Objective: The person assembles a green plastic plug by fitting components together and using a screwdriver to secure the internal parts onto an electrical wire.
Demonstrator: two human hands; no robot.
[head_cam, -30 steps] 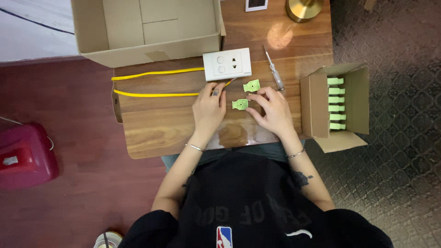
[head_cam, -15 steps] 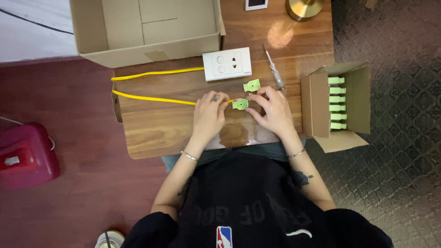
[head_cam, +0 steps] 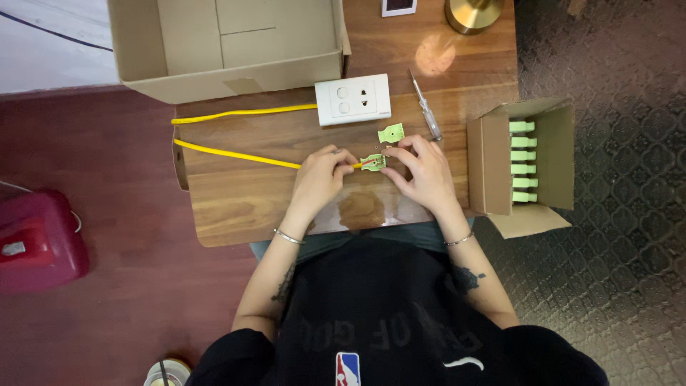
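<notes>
Green connector [head_cam: 372,162]: small pale green plastic piece at the centre of the frame, on the wooden table [head_cam: 236,207], held between both hands.
Yellow cable [head_cam: 236,154]: runs from the left edge of the table toward the centre, its end meeting the green connector; a second length lies above it, reaching the white socket plate [head_cam: 353,99].
Left hand [head_cam: 319,180]: centre of the frame, fingers pinched on the cable end right at the connector's left side.
Right hand [head_cam: 423,171]: just right of centre, fingertips closed on the connector's right side; how firm the grasp is seems hard to tell from this height.
Second green piece [head_cam: 391,133]: lies loose on the table just above the hands, apart from them.
Screwdriver [head_cam: 426,107]: lies slanted on the table, right of the socket plate.
Small cardboard box [head_cam: 490,159]: right of the frame, open, with a row of green parts inside.
Large cardboard box [head_cam: 229,43]: upper left, open.
Red object [head_cam: 36,243]: on the floor at the left edge.
</notes>
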